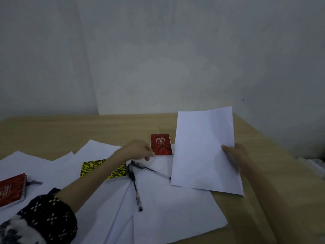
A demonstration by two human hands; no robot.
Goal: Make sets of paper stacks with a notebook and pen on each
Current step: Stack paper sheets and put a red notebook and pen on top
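Gripping the small red spiral-bound notebook (161,144) by its left edge, left hand (139,150) fingers pinch it where it sits on loose white paper sheets (175,205) on the tan wooden tabletop (70,131). Right hand (235,158) fingers clasp thin white sheets (202,148) at their right edge; light, floppy, they look best supported near mid-edge. Notebook looks stiff and light. Two slim black pens (134,184) lie nearby; smooth, likely to roll.

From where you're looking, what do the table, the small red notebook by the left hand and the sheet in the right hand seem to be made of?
Table: looks like light wood or a wood-look laminate, matte, faint grain.
Small red notebook: apparently a printed card cover, with spiral binding along its top edge.
Sheet: thin white paper, matte; it bows slightly where the right hand holds it.
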